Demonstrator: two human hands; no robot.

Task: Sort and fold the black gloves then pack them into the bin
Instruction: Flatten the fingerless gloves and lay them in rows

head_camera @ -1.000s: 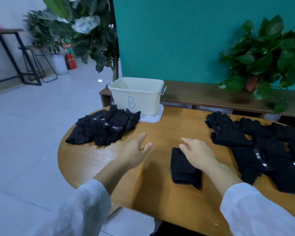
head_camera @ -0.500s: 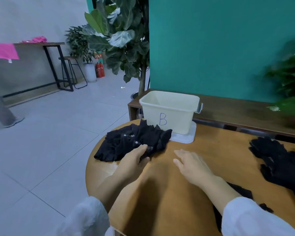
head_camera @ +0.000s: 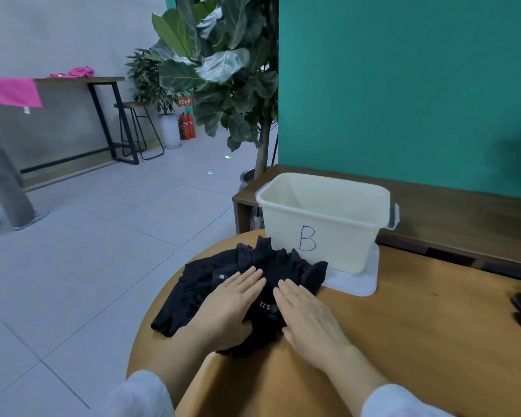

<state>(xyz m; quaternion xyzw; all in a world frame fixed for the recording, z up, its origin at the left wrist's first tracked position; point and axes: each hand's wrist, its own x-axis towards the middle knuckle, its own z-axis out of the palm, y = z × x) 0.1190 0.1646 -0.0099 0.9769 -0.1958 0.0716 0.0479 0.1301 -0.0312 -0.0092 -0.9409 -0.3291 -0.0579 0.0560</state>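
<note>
Both hands, left (head_camera: 226, 308) and right (head_camera: 310, 317), lie flat and released on the gloves (head_camera: 247, 284), probably steadying the heap for sorting. It sits on the bench (head_camera: 418, 341), touching the bin (head_camera: 325, 224), whose inside looks empty.

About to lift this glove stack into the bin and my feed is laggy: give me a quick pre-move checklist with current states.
1. Both hands on gloves: ok, left hand and right hand lie flat on top.
2. Grip closed on stack: not ok, fingers straight.
3. Bin open: ok, no lid on.
4. Bin room: ok, visible inside looks empty.
5. Path to bin: ok, the pile touches it.
6. Stack neatly folded: cannot tell.
</note>
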